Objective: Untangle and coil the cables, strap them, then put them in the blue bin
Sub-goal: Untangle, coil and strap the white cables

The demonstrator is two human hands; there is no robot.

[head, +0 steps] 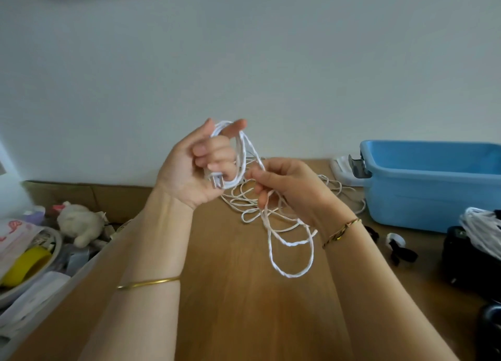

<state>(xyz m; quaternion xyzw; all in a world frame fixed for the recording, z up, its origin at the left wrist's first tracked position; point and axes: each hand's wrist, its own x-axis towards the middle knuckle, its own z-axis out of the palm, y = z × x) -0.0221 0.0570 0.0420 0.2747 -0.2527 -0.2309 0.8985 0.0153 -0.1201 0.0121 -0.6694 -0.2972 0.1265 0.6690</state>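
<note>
a: what's nearest the camera?
b: two bare forearms over the brown wooden tabletop (238, 320) — a thin gold bangle (149, 282) on the left wrist and a braided gold-and-dark bracelet (342, 232) on the right.
a: and the thin white cable (284, 255)?
b: long slack loops of it hang in the air below the right hand (290, 187), which pinches a strand between thumb and curled fingers. from there the cable runs up to the left hand (187, 170). its palm faces the camera and its fingers are curled round a small coil of several turns. the coil passes over the raised forefinger, and a white plug end sits near the heel of the palm.
a: the rest of it?
b: a loose tangle lies on the table just behind the hands.
a: off to the sides?
b: at the right edge, black fabric straps (404, 255) lie on the table near a white bundle (482, 230) resting on something black; cord or bag, i can't tell. at left there's clutter, with a yellow ring (27, 263) and a cream plush toy (78, 222).
a: farther back?
b: the blue plastic bin (433, 187) stands at the right against the pale wall, well apart from both hands — its inside is hidden from this angle.
</note>
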